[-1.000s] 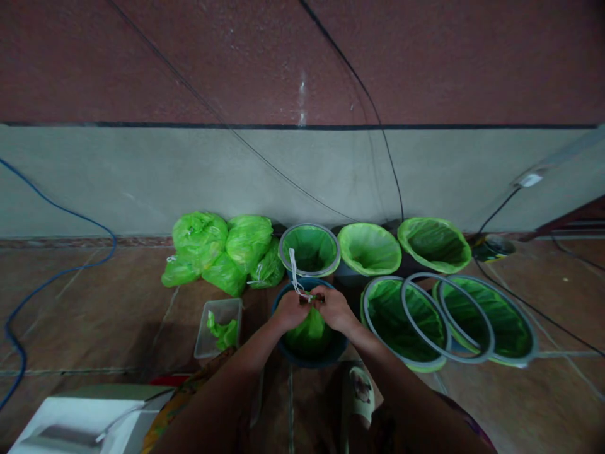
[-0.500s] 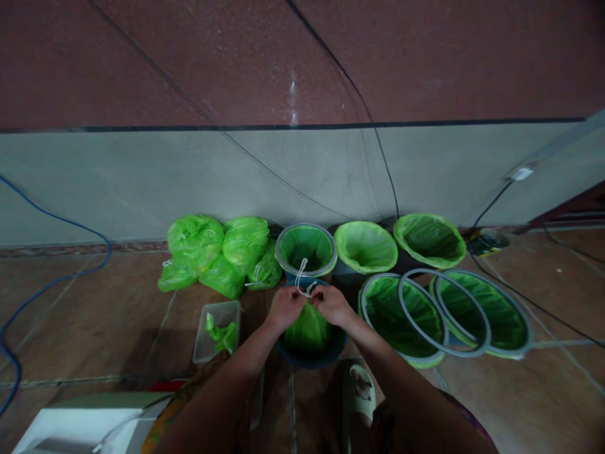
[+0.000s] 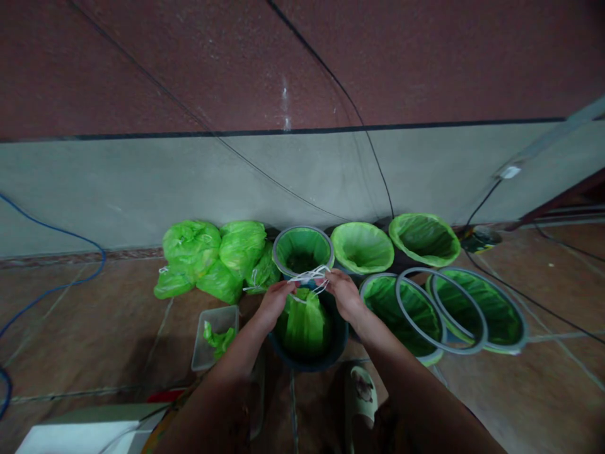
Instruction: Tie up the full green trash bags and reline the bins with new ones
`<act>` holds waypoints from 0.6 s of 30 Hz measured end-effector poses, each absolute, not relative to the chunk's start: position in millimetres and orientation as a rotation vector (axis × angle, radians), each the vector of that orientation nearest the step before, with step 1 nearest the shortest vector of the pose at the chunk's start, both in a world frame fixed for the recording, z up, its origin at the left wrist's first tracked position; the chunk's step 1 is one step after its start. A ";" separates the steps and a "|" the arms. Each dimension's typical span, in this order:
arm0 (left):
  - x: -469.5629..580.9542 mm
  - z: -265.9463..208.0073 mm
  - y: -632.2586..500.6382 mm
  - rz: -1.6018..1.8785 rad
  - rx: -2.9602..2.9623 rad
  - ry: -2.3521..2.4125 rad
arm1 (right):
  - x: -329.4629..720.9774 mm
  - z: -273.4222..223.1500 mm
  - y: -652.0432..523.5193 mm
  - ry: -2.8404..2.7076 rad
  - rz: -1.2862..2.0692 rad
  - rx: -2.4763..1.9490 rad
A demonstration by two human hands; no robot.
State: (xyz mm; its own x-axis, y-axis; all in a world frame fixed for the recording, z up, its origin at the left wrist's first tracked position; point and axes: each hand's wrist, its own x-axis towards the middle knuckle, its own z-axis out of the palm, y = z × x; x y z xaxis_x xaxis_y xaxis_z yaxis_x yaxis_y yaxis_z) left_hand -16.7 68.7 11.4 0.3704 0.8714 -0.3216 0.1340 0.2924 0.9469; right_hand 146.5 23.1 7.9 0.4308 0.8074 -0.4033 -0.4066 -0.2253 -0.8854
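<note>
L hand (image 3: 278, 297) & R hand (image 3: 343, 291) now farther apart, holding white cord (image 3: 308, 275), pinch unclear.

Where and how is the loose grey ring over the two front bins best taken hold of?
Probably by the near edge of the loose ring, right hand coming from the near side: there its thin curve shows over the gap between the front bins.

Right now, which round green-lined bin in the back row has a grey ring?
The leftmost green-lined bin, whose grey ring the other two bins lack.
</note>
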 end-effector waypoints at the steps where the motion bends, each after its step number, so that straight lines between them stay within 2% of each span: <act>1: -17.2 12.6 69.7 0.671 1.162 1.080 | 149.9 9.9 24.7 -0.345 1.152 -1.339; 5: -15.3 13.1 70.9 0.730 1.003 0.987 | 152.4 12.8 23.8 -0.397 1.178 -1.379; 8: -11.7 11.7 70.8 0.759 0.979 0.961 | 141.1 10.3 17.9 -0.705 1.296 -1.474; 11: -8.3 12.4 69.3 0.780 1.151 0.921 | 125.6 1.0 13.3 -1.046 1.355 -1.375; 18: -6.2 13.0 64.5 0.656 1.348 0.862 | 115.9 -19.0 16.4 -1.234 1.234 -1.432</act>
